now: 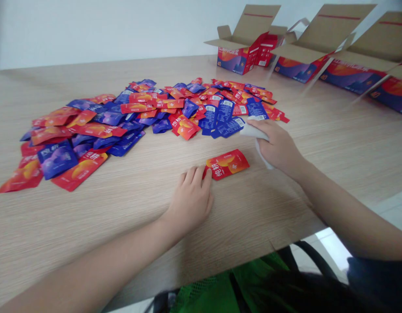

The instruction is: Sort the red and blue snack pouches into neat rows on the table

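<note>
A red and orange packet [230,164] lies flat on the table in front of me, white characters on its face. My left hand [192,195] rests at its left end, fingers curled together and pressing that end against the tabletop. To the right of the packet, my right hand [279,145] is closed around a folded white cloth or tissue [255,131], part of which hangs below the fingers. Just beyond the right hand lie blue packets [232,126] with barcodes facing up, at the front edge of a long heap of red packets [101,129] and blue ones.
Several open printed cartons [232,60] stand in a row along the back right, their brown flaps raised. The wooden table [90,226] meets a pale wall [106,30] behind. Its front edge runs close to my body, with something green [214,287] below.
</note>
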`<state>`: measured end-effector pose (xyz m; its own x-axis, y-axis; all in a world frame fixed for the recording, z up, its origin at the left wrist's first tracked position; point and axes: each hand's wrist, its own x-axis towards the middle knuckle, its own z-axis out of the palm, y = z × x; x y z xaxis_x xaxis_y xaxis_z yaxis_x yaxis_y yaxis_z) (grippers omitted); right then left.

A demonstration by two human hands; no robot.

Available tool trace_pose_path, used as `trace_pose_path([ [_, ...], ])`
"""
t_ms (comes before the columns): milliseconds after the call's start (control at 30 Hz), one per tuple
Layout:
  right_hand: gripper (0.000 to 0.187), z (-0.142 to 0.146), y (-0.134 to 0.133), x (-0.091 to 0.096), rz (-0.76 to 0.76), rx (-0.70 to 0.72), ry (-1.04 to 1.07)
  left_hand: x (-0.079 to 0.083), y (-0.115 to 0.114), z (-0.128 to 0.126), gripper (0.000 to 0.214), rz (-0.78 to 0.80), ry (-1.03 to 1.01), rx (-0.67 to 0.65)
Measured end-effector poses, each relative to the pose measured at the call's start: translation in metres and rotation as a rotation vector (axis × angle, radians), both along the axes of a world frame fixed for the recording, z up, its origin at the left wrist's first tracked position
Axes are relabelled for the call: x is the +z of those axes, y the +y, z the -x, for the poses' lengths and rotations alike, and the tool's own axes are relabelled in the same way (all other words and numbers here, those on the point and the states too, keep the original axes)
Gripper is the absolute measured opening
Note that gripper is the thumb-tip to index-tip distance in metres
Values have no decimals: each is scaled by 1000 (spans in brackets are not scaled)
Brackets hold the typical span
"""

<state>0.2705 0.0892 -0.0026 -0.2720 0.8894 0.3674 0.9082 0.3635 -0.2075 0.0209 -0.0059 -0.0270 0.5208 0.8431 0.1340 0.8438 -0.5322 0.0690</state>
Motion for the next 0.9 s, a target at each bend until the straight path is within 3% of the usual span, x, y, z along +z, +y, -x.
trace_pose_path([
  [100,59,55,-33,5,-44,108,-78,2,-1,-1,45,-4,5,-23],
  [200,50,95,-49,-12,65,246,-158,3,-4,0,40,2,12,-12],
  [267,50,103,-49,-23,127,266,-175,2,-5,1,42,2,13,-4],
  [633,58,84,-43,-28,145,195,-180,-3,-5,-5,55,-20,179,27],
  [800,59,56,-37,-34,141,88,-179,1,-6,-6,55,-2,240,45],
  [900,55,36,-32,-38,154,109,-177,0,-7,-5,54,3,228,38],
])
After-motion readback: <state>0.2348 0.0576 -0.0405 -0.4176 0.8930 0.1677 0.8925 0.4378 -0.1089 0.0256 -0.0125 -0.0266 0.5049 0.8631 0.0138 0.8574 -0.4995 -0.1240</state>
